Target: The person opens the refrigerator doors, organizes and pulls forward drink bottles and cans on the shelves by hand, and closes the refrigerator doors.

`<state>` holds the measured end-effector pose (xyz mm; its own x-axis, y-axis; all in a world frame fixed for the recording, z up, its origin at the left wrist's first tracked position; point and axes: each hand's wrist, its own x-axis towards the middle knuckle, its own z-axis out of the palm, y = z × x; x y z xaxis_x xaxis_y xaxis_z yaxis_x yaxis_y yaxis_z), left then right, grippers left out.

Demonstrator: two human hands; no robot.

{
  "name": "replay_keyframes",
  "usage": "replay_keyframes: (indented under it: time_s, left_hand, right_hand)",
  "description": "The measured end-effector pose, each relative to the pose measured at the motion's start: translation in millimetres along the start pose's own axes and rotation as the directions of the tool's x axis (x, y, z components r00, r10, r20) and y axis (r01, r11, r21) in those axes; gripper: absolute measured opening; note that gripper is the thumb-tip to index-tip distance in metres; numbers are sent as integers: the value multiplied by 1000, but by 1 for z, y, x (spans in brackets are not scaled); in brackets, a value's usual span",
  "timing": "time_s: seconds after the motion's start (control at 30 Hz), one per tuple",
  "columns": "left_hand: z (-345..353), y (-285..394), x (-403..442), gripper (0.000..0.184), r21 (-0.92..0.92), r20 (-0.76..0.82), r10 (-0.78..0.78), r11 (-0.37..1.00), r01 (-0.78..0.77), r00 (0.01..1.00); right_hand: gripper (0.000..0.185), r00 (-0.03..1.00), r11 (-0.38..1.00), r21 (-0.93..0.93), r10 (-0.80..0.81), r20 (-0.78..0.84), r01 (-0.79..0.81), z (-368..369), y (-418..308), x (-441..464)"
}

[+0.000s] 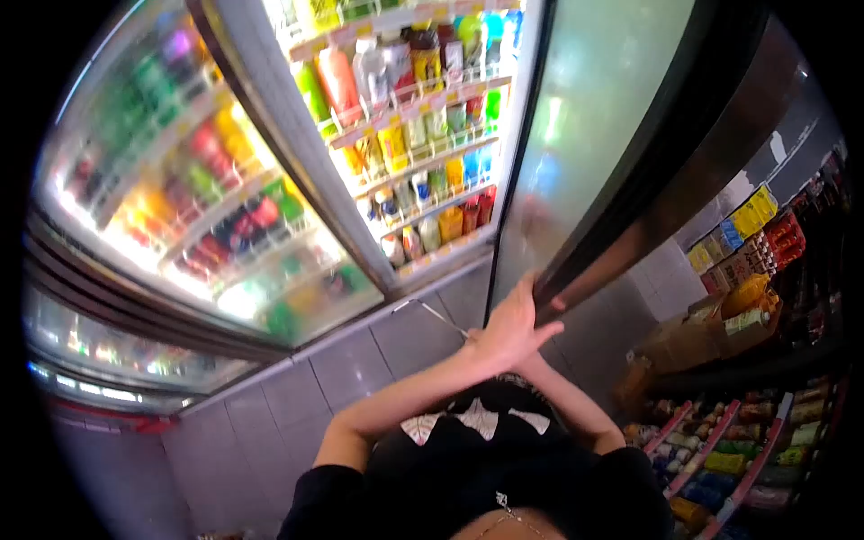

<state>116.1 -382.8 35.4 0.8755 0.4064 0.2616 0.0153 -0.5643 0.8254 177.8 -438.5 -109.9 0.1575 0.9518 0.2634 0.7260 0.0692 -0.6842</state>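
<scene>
My left hand (pixel 513 330) reaches across my body to the edge of an open glass cooler door (pixel 601 117). Its fingers lie round the dark frame, the thumb standing apart. Under the left wrist, my right hand (pixel 473 336) is mostly hidden. From it a thin, pale metal rod (pixel 441 318) with a bent end sticks out to the left, above the floor. Beyond the door's opening, lit cooler shelves (pixel 423 166) carry rows of bottles and cartons.
A closed, fogged cooler door (pixel 193 180) stands on the left. Right of me are a cardboard box (pixel 688 346) with packages and a low rack of packaged goods (pixel 720 459). Grey floor tiles (pixel 297 391) run along the coolers.
</scene>
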Motion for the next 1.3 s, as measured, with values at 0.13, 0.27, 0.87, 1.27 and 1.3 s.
replay_keyframes:
  time_s: [0.13,0.27,0.87,1.27,1.3]
  left_hand:
    - [-22,-17,-6,79,-3,-115,-23,1000,23,993]
    - [-43,-32,-9,76,-7,-197,-91,996,91,976]
    - [21,-262,-159,50,106,453,-448,885,453,770]
    - [79,-293,-141,38,451,676,-570,822,348,468]
    - [89,-289,-134,38,433,673,-564,825,364,478]
  right_hand:
    - [24,1000,999,-36,-12,13,12,10,-15,-7]
    - [24,939,949,-260,242,243,-177,7,-14,-22]
    - [17,644,604,-226,736,-211,-764,-17,8,-182]
    - [17,481,510,4,815,-324,-860,-68,67,-231]
    - [17,483,513,8,812,-328,-858,-77,78,-238]
